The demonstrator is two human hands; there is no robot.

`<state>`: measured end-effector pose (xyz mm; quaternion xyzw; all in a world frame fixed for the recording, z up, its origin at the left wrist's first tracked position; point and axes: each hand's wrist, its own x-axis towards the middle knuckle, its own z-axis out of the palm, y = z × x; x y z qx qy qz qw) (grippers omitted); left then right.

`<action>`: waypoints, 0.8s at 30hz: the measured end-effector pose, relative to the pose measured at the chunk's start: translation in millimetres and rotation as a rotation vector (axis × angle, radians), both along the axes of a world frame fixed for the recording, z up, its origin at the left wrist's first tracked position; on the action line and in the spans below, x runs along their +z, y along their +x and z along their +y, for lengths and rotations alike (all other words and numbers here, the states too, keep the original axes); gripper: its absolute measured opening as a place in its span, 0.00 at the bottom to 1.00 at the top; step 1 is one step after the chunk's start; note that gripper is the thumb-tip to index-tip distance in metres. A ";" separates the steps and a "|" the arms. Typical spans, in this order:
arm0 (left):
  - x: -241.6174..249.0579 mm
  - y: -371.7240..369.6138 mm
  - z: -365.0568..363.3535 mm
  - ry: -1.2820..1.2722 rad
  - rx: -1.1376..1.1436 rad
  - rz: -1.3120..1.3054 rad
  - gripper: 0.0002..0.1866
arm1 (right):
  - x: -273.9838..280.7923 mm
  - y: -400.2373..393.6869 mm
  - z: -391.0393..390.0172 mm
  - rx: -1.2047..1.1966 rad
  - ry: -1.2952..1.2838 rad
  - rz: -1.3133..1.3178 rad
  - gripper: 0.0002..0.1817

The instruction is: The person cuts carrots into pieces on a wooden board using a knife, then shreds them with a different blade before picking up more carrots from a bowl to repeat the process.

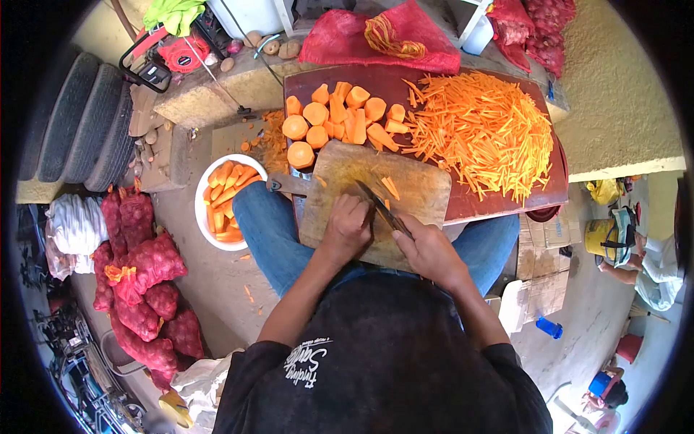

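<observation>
Knife [381, 205] slants across board [423, 189], tip forward-left.

Desk [390, 78], reddish-brown and flat-topped: thick carrot chunks [316, 113], some upright with their cut ends showing, are grouped at the far left; a broad heap of carrot strips [483, 134] covers most of the right side, its left fringe meeting the chunks. The wooden cutting board [426, 195] overlaps the near edge, its handle pointing left; a few loose strips lie on its face. A red mesh bag [340, 43] lies along the far edge; whether it rests on the desk cannot be told. Floor [224, 311], grey: a white bowl [200, 195] stands left of the desk, filled mesh sacks [144, 282] lie farther left, and flattened cardboard [546, 260] lies to the right.
</observation>
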<state>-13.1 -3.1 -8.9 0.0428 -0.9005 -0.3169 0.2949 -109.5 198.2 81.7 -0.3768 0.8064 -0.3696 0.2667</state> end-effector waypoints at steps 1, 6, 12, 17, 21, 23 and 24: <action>0.7 -0.3 -0.3 0.002 0.004 -0.006 0.07 | -0.2 -0.8 -1.8 0.006 0.001 0.023 0.18; -2.9 2.7 0.5 0.087 0.011 0.048 0.10 | 5.9 0.1 -5.9 -0.003 0.022 0.027 0.18; 10.1 -0.9 0.4 0.147 0.005 0.069 0.09 | -0.2 -0.3 -8.3 0.001 0.087 0.043 0.20; 5.0 -1.2 -0.2 0.054 0.016 0.003 0.09 | 3.0 0.0 -8.1 -0.018 0.003 0.045 0.18; 0.7 -2.5 3.7 0.066 0.045 0.005 0.07 | 20.4 -3.2 -3.8 -0.088 -0.007 -0.001 0.19; -2.8 -3.6 3.0 0.132 0.053 0.056 0.07 | 21.3 -5.5 0.3 -0.115 0.005 0.012 0.20; -1.4 -4.0 2.2 0.179 0.052 0.081 0.07 | 20.2 -5.7 2.4 -0.124 -0.005 0.001 0.20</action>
